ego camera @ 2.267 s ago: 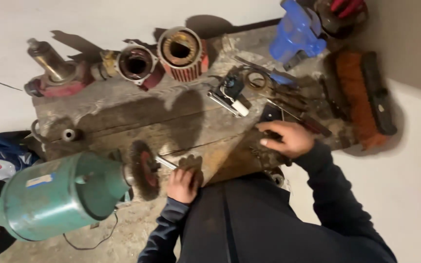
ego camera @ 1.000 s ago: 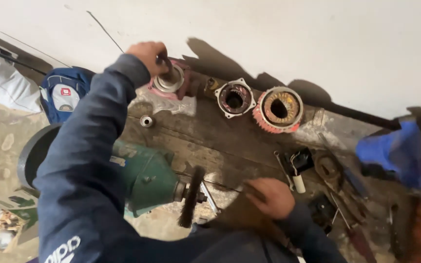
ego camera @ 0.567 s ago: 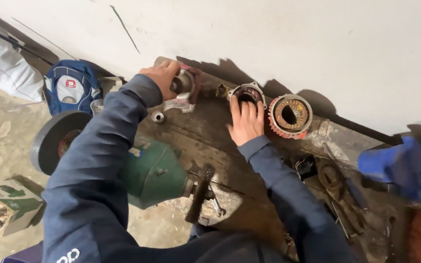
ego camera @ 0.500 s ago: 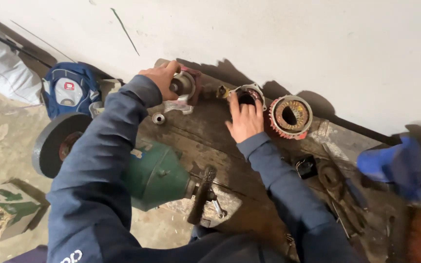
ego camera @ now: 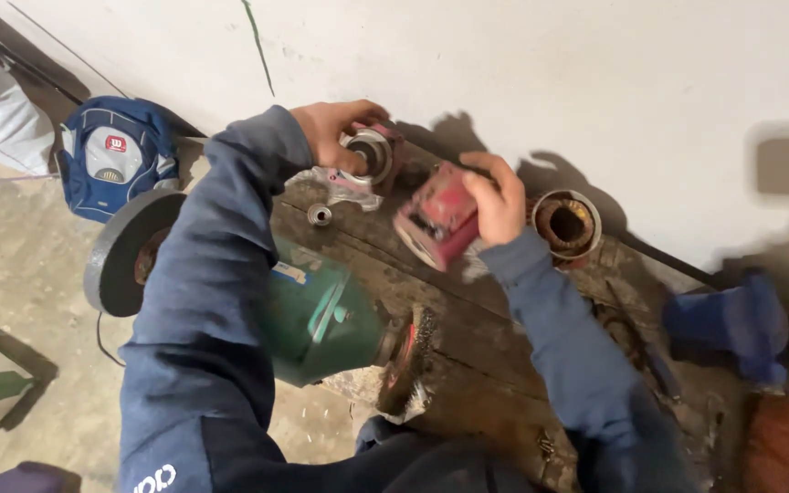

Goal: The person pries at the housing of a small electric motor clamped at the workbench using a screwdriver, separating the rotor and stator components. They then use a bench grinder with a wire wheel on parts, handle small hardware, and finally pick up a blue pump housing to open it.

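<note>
Left hand (ego camera: pixel 332 128) grips a round metal housing (ego camera: pixel 372 157) at the bench's (ego camera: pixel 468 319) back edge; my right hand (ego camera: pixel 495 196) lifts a red casing (ego camera: pixel 436 215), its far face hidden.

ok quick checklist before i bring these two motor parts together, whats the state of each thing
1. Left hand grip on the round metal end part: ok, fingers wrap its rim.
2. Right hand grip on the red housing: ok, lifted off the wooden bench and tilted.
3. Open faces lined up: not ok, the housing is angled away from the end part.
4. Small loose ring on the bench: ok, lies apart from both hands.
5. Green bench grinder and its wire wheel close under the arms: cannot tell whether it is running.
6. Wound stator beside the right hand: ok, resting by the wall.
</note>
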